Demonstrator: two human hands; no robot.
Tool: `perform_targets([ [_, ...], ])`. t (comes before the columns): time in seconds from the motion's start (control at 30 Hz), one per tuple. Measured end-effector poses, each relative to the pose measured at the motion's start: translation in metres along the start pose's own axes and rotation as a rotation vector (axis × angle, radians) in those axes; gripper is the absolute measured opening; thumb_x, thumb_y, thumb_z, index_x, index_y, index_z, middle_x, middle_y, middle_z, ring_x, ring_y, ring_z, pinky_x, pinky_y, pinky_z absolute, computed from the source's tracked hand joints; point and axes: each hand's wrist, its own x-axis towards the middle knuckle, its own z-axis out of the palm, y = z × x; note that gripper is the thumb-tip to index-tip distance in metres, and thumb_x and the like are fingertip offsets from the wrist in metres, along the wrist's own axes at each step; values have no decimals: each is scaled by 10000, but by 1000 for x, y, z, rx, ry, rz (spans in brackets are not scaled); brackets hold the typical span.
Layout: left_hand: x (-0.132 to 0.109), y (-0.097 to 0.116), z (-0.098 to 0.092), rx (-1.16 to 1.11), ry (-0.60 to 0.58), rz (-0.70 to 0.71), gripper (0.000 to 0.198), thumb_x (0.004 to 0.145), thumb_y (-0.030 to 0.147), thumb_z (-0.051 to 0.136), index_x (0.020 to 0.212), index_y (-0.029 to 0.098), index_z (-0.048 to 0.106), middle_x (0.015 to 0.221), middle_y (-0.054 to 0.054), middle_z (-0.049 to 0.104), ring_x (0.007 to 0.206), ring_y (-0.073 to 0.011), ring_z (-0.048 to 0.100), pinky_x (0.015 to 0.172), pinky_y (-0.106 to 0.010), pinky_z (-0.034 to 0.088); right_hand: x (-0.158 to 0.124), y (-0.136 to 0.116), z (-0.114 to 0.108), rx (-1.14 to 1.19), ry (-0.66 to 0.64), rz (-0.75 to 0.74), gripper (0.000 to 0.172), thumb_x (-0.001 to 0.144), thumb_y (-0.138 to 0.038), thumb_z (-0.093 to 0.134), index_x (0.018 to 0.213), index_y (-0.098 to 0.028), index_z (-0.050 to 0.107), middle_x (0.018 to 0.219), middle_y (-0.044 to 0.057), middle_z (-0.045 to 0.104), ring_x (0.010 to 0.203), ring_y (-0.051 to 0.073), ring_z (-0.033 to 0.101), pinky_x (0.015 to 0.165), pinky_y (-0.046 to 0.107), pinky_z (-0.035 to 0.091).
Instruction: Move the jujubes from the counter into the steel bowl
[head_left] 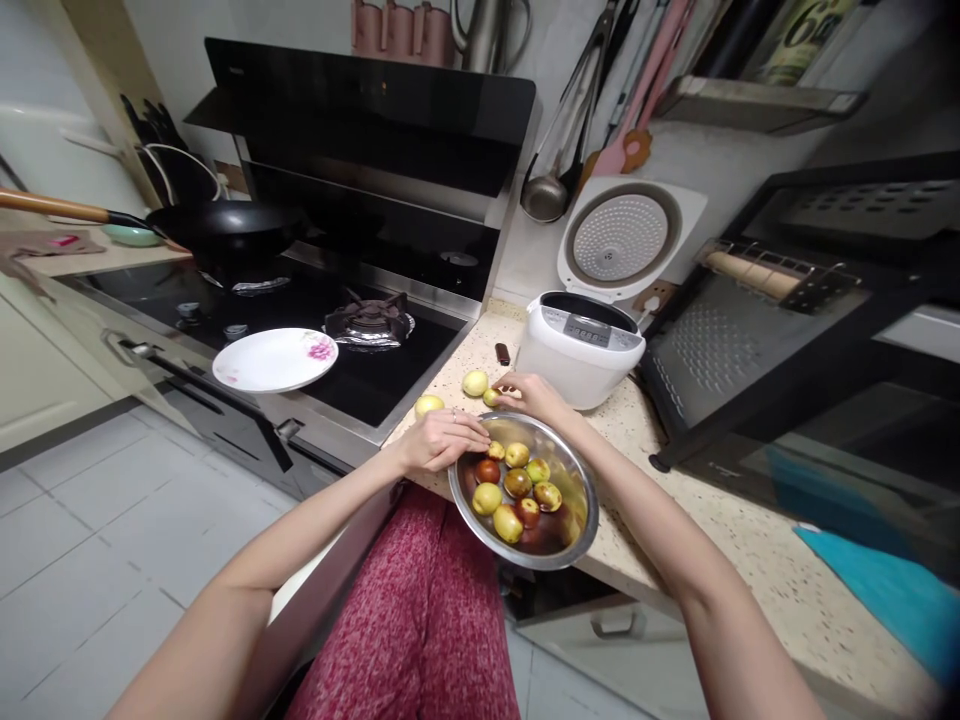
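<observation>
A round metal bowl sits at the counter's front edge, partly overhanging it. Several jujubes, some yellow-green and some reddish brown, lie in it. My left hand, with a ring on one finger, is closed over the bowl's left rim, its fingertips close to a jujube inside; the thumb is partly hidden. Behind the bowl, my right hand has its fingers closed on a small yellow-green jujube at the countertop. Beside that one lies a larger jujube, and another loose jujube is just behind my left hand.
A white rice cooker stands lid-up behind my right hand, near a small dark brown object. Left are a flowered plate, a gas burner and a black wok. A black rack borders the right.
</observation>
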Motion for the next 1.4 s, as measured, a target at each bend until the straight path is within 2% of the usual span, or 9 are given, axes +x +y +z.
perform_targets([
  [0.13, -1, -1, 1, 11, 3, 11, 476, 1080, 235, 295, 1174, 165, 757, 1068, -102, 815, 1099, -212, 754, 999, -400, 613, 3, 6, 13, 40, 38, 31, 239, 878, -345, 774, 1014, -150, 749, 941, 87, 774, 808, 194, 723, 767, 298, 569],
  [0.3, -1, -1, 1, 27, 6, 19, 478, 1084, 245, 294, 1143, 156, 760, 1054, -107, 816, 1088, -216, 759, 989, -397, 619, -8, 2, 18, 227, 77, 24, 307, 912, -399, 708, 1071, -137, 702, 1026, 101, 748, 847, 178, 713, 744, 280, 601],
  [0.53, 1, 0, 0, 11, 16, 40, 471, 1081, 234, 300, 1114, 149, 762, 1052, -107, 816, 1078, -220, 763, 989, -397, 627, -48, -2, -10, 97, 270, -62, 220, 978, -298, 619, 1153, -182, 685, 1152, 137, 741, 1078, 251, 701, 968, 461, 587],
  [0.67, 1, 1, -1, -2, 27, 40, 458, 1067, 202, 305, 1129, 142, 755, 1048, -112, 815, 1094, -222, 758, 998, -407, 626, -71, -16, -30, 98, 452, 30, 236, 970, -285, 633, 1182, -199, 694, 1169, 130, 735, 1062, 246, 704, 906, 428, 617],
  [0.73, 0, 2, -2, -10, 18, 27, 458, 1067, 208, 305, 1144, 143, 752, 1067, -118, 812, 1112, -226, 753, 1004, -414, 623, -79, -30, -38, 178, 482, 74, 242, 948, -313, 682, 1161, -202, 713, 1173, 129, 736, 1058, 241, 709, 868, 391, 631],
  [0.9, -1, 1, -3, -7, -6, 18, 455, 1072, 224, 310, 1165, 143, 748, 1089, -124, 808, 1137, -230, 744, 1006, -415, 619, -87, -67, -47, 411, 229, -41, 256, 912, -295, 756, 1155, -219, 737, 1167, 105, 758, 1125, 243, 710, 977, 417, 602],
  [1.07, -1, 1, -3, -24, 4, 13, 463, 1081, 248, 306, 1169, 155, 751, 1081, -126, 809, 1124, -235, 751, 993, -424, 619, -87, -83, -40, 517, -30, -167, 292, 906, -283, 771, 1188, -219, 732, 1168, 98, 767, 1111, 236, 718, 1005, 428, 581],
  [1.23, 0, 2, -4, -28, -7, -3, 498, 1091, 277, 278, 1153, 153, 756, 1072, -126, 809, 1114, -243, 751, 966, -422, 623, -88, -87, -35, 574, -149, -172, 276, 898, -277, 783, 1163, -213, 742, 1166, 95, 766, 1077, 219, 726, 974, 401, 588],
  [1.4, 0, 3, -5, -33, -25, -22, 522, 1094, 288, 262, 1145, 154, 764, 1083, -125, 809, 1124, -237, 749, 985, -427, 616, -87, -89, -36, 603, -179, -207, 242, 904, -251, 775, 1142, -207, 767, 1153, 99, 768, 1068, 204, 731, 964, 367, 590],
])
